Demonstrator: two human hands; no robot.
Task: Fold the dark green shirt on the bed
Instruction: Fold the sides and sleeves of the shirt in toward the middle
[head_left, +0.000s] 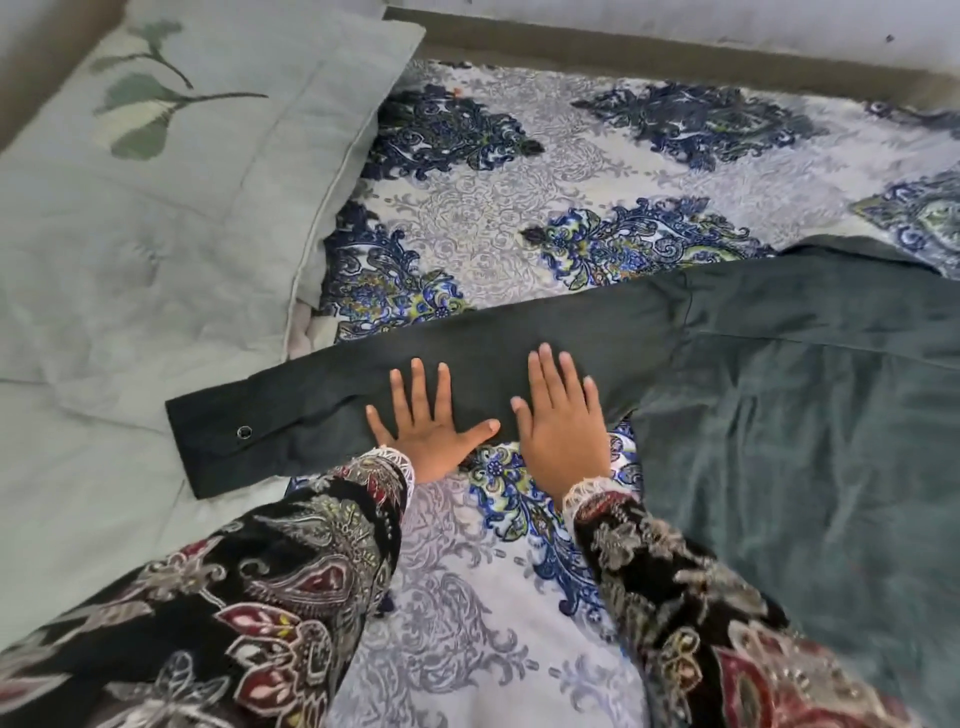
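Pillow (156, 218) is lying left of the dark green shirt (805, 389), whose sleeve (415, 384) both hands are pressing: left hand (431, 431) splayed wide, right hand (563, 431) flat, fingers together. Smoothing outward evenly is probably giving the crispest fold.

Dark green shirt (810, 395) lies on the bed (467, 223), one sleeve (415, 384) stretched toward the pillow (171, 208). Left hand (428, 423) and right hand (563, 421) rest flat, fingers spread, on that sleeve

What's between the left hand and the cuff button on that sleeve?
Only bare dark green sleeve fabric lies between the left hand and the cuff button, seen in the head view.
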